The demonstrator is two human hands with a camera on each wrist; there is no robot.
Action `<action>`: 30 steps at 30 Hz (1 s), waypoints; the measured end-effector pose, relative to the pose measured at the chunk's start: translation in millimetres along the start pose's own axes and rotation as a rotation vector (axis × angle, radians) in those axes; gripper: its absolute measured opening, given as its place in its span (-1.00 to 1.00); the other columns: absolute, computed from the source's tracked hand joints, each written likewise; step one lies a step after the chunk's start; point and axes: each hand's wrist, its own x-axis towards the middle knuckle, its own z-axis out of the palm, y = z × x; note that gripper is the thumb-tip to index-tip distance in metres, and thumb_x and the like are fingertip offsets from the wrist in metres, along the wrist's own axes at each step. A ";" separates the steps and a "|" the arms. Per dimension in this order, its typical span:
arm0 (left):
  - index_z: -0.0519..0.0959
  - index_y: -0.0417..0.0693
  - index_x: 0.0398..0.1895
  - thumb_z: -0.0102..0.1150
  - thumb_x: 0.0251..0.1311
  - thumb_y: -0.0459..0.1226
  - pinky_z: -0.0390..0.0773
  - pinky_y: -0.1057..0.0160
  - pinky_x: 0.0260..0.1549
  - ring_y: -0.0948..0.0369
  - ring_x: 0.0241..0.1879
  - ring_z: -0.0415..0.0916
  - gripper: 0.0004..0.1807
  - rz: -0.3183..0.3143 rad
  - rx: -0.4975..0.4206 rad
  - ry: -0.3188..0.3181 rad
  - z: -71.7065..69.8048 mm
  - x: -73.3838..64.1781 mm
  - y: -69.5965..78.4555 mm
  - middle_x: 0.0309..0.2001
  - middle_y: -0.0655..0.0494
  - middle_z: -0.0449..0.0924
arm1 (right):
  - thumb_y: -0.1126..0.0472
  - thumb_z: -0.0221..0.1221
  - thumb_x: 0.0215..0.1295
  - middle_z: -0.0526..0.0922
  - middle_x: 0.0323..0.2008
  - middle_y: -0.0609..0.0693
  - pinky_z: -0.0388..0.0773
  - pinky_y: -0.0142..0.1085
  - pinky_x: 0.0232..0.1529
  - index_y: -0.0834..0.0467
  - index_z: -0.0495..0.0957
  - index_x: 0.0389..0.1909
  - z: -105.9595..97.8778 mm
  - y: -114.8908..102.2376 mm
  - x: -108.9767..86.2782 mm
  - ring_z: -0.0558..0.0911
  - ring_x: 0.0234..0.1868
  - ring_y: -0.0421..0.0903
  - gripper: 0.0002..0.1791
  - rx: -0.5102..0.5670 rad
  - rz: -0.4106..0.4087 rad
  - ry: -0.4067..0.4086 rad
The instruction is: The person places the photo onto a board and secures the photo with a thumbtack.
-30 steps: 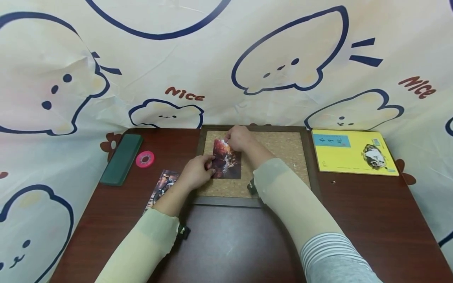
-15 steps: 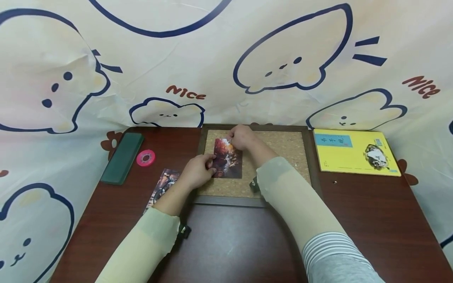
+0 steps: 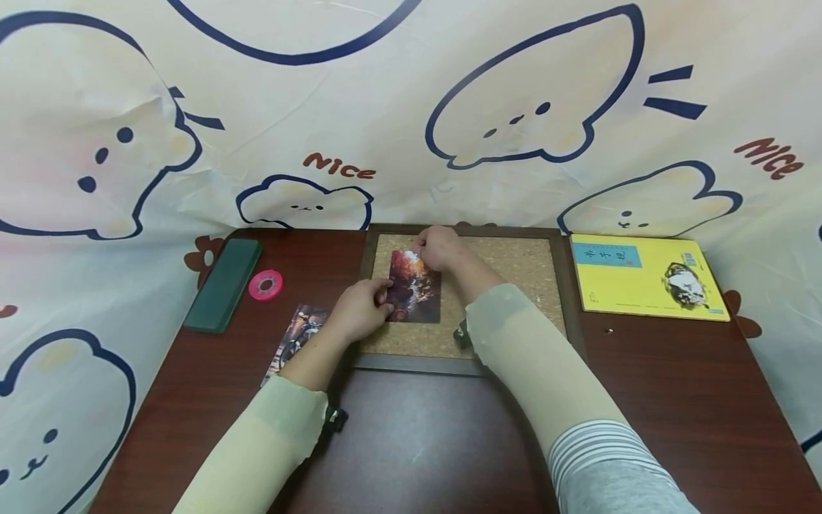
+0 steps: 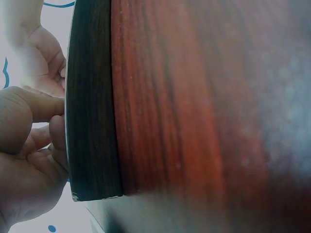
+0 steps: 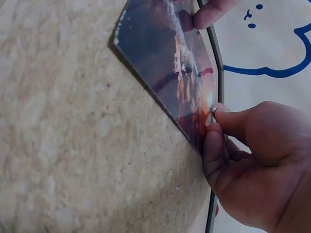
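Observation:
A dark orange-and-red picture card (image 3: 414,293) lies against a framed cork board (image 3: 497,321). At the card's left edge, the left hand (image 3: 359,308) presses with thumb and index fingertips set apart. The right hand (image 3: 441,248) is at the card's top edge. In the right wrist view its thumb and index finger pinch a small shiny pin (image 5: 213,110) against the picture. Much of the pin is hidden by the fingertips. The left wrist view shows the left hand (image 4: 31,150) behind the dark frame edge (image 4: 92,111).
Another picture card (image 3: 295,337) lies beside the left forearm. A pink tape roll (image 3: 265,285) and a long green case (image 3: 223,285) are at the table's left. On the right sit a yellow book (image 3: 648,278) and a tiny shiny piece (image 3: 609,330). A printed cloth (image 3: 411,128) hangs behind.
The view has shifted slightly. Both hands keep their places on the card, and the right forearm has moved very slightly to the right.

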 end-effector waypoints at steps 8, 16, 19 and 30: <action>0.57 -0.13 0.30 0.32 0.33 -0.28 0.39 0.08 -0.13 0.07 -0.20 0.43 -0.52 -0.003 0.000 0.006 -1.1 -1.3 0.9 -0.28 0.06 0.49 | 0.07 0.12 0.57 0.74 -0.14 0.03 0.53 -0.15 0.11 0.13 0.75 -0.07 1.7 0.6 1.9 0.64 -0.05 0.00 -0.71 0.023 0.009 0.061; 0.57 -0.13 0.31 0.32 0.33 -0.29 0.40 0.08 -0.14 0.07 -0.23 0.43 -0.52 -0.001 0.003 0.005 -2.4 -1.3 0.7 -0.28 0.06 0.49 | 0.12 0.11 0.54 0.74 -0.22 -0.01 0.54 -0.20 0.03 0.12 0.75 -0.16 3.4 -0.3 3.1 0.64 -0.13 -0.04 -0.74 -0.001 -0.016 0.095; 0.57 -0.13 0.32 0.32 0.33 -0.29 0.40 0.07 -0.14 0.07 -0.23 0.43 -0.51 -0.002 0.005 0.004 -2.5 -1.4 0.8 -0.28 0.06 0.49 | 0.12 0.12 0.54 0.74 -0.21 0.00 0.55 -0.17 0.04 0.12 0.75 -0.18 5.1 -1.4 4.1 0.64 -0.13 -0.02 -0.75 -0.002 0.005 0.101; 0.55 -0.13 0.33 0.30 0.34 -0.28 0.39 0.06 -0.11 0.05 -0.18 0.43 -0.51 -0.001 -0.006 0.000 -0.8 -1.1 1.7 -0.26 0.05 0.48 | 0.27 0.15 0.40 0.70 -0.21 0.00 0.53 -0.20 -0.07 0.09 0.72 -0.09 7.2 19.2 1.3 0.59 -0.19 -0.06 -0.80 0.144 -0.096 0.084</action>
